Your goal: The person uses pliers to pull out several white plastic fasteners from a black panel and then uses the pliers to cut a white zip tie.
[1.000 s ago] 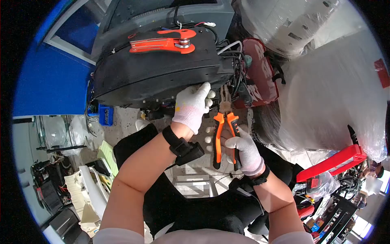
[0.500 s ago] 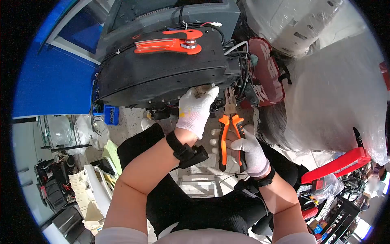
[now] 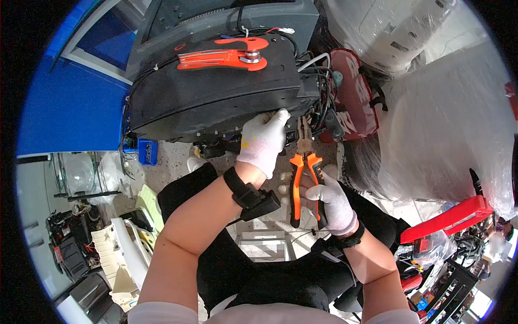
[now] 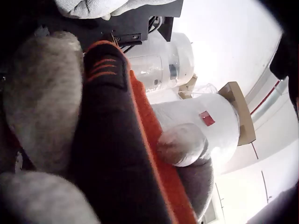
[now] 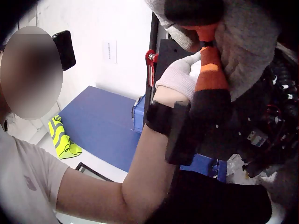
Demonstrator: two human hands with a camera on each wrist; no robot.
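Note:
My left hand (image 3: 264, 139), in a white glove, grips the lower edge of a black case (image 3: 216, 89), with its fingertips mostly hidden there. Orange-and-black pliers (image 3: 306, 178) are held by the handles in my gloved right hand (image 3: 330, 202). Their jaws point up toward the case's right corner, slightly parted, just right of my left hand. A red folding tool (image 3: 224, 58) lies on top of the case. In the left wrist view the pliers' handle (image 4: 121, 135) fills the middle, between gloved fingers. In the right wrist view my left hand (image 5: 180, 77) is behind the pliers (image 5: 211, 84).
Black cables (image 3: 324, 100) bunch at the case's right end, beside a red printed bag (image 3: 353, 97). Large plastic-wrapped objects (image 3: 442, 124) stand at the right. A blue panel (image 3: 70, 108) and small blue bin (image 3: 147, 152) are on the left; cream plastic parts (image 3: 116, 254) lie lower left.
Across the earlier frames the case and both hands shift slightly right in the head view. Since the middle frame, my left hand has turned a little at the case edge; the pliers stay almost still.

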